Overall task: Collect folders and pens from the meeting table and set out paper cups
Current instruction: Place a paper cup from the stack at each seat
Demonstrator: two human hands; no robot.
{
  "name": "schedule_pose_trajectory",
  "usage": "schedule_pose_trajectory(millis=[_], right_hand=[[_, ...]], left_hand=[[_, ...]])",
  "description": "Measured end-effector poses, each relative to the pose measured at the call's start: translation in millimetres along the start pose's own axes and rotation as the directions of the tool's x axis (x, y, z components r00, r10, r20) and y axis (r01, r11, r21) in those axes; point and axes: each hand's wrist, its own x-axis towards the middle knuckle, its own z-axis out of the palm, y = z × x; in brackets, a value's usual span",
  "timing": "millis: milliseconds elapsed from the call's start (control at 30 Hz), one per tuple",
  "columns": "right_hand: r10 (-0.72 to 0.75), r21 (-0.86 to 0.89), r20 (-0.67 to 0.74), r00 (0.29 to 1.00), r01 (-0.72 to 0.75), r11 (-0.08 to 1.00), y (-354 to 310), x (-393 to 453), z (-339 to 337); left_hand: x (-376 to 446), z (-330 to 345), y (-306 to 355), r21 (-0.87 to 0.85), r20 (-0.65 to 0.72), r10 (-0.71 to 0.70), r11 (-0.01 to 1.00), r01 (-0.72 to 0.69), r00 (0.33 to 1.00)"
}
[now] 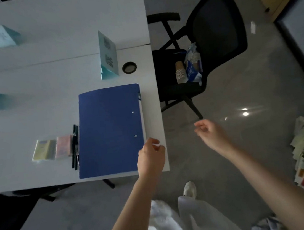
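1. Where the blue folder [110, 130] lies on the white desk [50, 72], its long axis runs away from the person, with its near short edge almost at the desk's front edge and its right long edge close to the desk's right edge.

2. The left hand [150, 157] is over the folder's near right corner, fingers [153, 142] loosely curled and holding nothing; whether they touch the cover I cannot tell. The folder lies to the left of and beyond these fingers, so this hand is plainly the nearer one.

3. The right hand [209, 133] hangs over the floor, off the desk's right side and well apart from the folder, its fingers relaxed, half curled and empty.

4. Two dark pens [75, 146] lie side by side just beside the folder's left long edge, parallel to it. They are on the far side of the folder from both hands, so reaching them means crossing over the folder.

5. Stacks of paper cups [187, 68] in a torn sleeve lie on the seat of the black chair [217, 27] to the right of the desk, nearer the right hand than the left.

6. My judgement: the folder comes first, taken at that near right corner by the left hand; the pens would follow, and the cups are not yet set out.

7. Small pads of sticky notes [52, 148] lie left of the pens, and folded teal name cards [107, 54] stand farther back.
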Motion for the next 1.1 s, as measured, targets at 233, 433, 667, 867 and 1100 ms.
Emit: schedule_pose_trajectory(millis=[233, 433, 667, 867, 1100], right_hand=[[-0.020, -0.076, 0.033, 0.999, 0.022, 0.997, -5.0, 73.8, -50.6], [-0.029, -0.156, 0.125, 0.992, 0.048, 0.987, -26.6, 156.8, -68.5], [0.116, -0.047, 0.207, 0.971, -0.108, 0.993, -56.0, 281.1, -68.0], [0.444, 0.525, 0.396, 0.803, -0.596, 0.608, -58.4, 362.0, -65.3], [0.555, 0.595, 0.464, 0.690, -0.707, 0.382, -25.6, 447.5, -36.8]], left_hand=[[32.7, 47.2, 59.6, -0.034, 0.028, 0.026, 0.999, -0.025, 0.999], [104.6, 63.2, 106.3, -0.113, -0.001, -0.001, 0.994, 0.000, 1.000], [236.0, 80.0, 170.6, -0.103, 0.015, -0.025, 0.994, 0.026, 1.000], [342.1, 90.0, 217.6, -0.064, 0.052, -0.035, 0.997, 0.039, 0.998], [462.5, 141.6, 235.8, -0.019, 0.154, -0.017, 1.000, 0.020, 0.988]])
